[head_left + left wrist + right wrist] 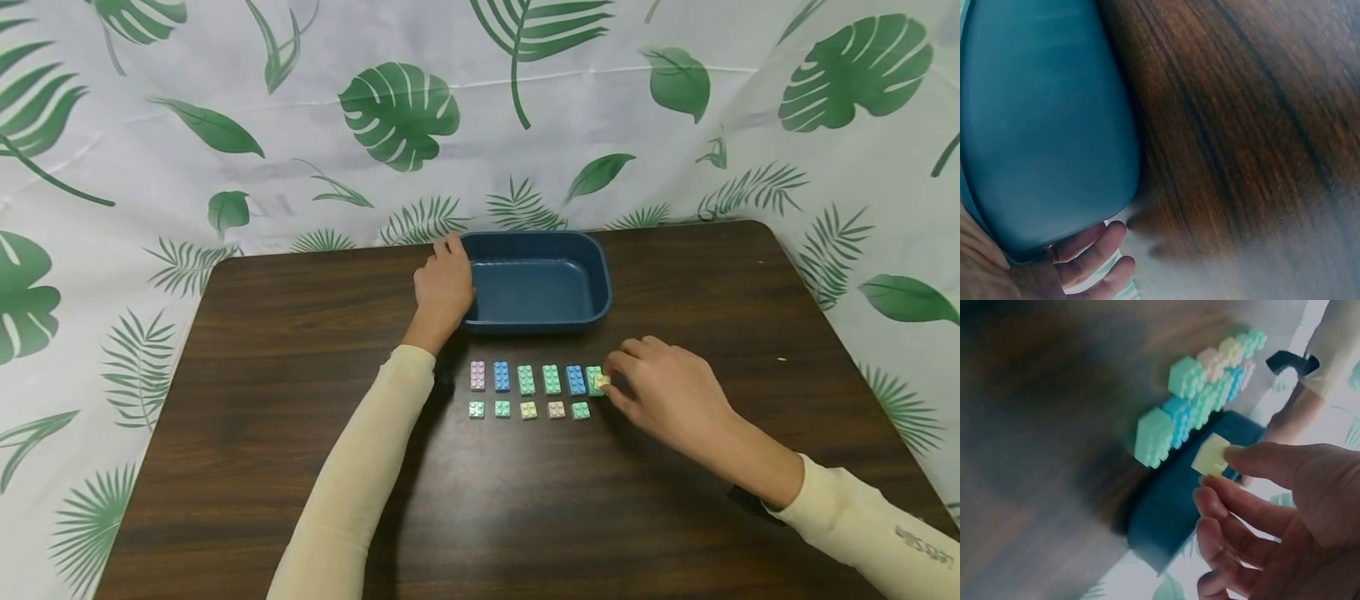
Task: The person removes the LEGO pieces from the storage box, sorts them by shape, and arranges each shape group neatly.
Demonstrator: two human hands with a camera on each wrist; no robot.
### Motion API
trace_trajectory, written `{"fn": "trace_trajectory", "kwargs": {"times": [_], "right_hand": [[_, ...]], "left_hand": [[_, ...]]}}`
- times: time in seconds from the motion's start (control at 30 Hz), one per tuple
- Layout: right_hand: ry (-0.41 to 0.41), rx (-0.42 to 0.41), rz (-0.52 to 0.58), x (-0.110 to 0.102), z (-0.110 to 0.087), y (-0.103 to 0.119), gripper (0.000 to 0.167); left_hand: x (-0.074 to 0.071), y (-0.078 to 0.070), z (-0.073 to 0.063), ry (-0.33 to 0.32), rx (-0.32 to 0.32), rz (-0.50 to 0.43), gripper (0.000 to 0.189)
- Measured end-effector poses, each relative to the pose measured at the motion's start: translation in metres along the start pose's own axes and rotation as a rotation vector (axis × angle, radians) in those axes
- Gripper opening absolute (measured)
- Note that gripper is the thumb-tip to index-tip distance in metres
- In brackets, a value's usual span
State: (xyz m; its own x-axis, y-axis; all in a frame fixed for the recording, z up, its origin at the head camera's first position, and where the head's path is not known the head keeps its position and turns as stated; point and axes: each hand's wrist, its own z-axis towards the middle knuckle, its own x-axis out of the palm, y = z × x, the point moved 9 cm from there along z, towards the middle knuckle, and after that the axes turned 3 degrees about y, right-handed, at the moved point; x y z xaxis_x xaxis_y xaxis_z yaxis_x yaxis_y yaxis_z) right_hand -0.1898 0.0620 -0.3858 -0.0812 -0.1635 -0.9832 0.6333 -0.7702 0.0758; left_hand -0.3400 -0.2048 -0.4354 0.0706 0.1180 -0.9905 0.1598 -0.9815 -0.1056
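Observation:
My right hand (678, 396) pinches a small pale yellow building brick (1211, 455) between thumb and fingertips, held above the table beside the right end of two brick rows. The far row has 2x4 bricks: a pink one (477, 376), blue ones (501, 376) and green ones (526, 380). Nearer lie small square bricks: green (476, 409), yellow (528, 410) and pinkish (556, 409). Behind the rows stands a dark blue plastic bin (525, 323). My left hand (444, 283) grips its left end, fingers (1088, 253) against the outside wall.
The bricks and bin rest on a dark brown wood-grain table (300, 350). A white cloth with green leaf prints (525, 150) hangs behind the table and along its sides. The bin stands near the table's back edge.

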Motion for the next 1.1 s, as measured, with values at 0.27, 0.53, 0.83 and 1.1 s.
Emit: {"fn": "trace_trajectory", "kwargs": {"times": [0.27,0.53,0.83,1.1], "right_hand": [[0.072,-0.03,-0.006,0.021,-0.012,0.004,0.024],[0.084,-0.027,0.027,0.03,-0.018,0.004,0.021],[0.087,-0.016,0.045,0.035,-0.02,0.002,0.022],[0.084,0.01,0.062,0.038,-0.024,-0.001,0.025]], "left_hand": [[-0.003,0.001,-0.001,0.004,-0.006,-0.027,0.075],[-0.003,-0.001,-0.001,0.002,-0.008,-0.016,0.072],[-0.003,-0.001,-0.001,0.007,-0.008,-0.024,0.074],[-0.002,0.001,-0.002,0.026,-0.021,-0.069,0.078]]}}
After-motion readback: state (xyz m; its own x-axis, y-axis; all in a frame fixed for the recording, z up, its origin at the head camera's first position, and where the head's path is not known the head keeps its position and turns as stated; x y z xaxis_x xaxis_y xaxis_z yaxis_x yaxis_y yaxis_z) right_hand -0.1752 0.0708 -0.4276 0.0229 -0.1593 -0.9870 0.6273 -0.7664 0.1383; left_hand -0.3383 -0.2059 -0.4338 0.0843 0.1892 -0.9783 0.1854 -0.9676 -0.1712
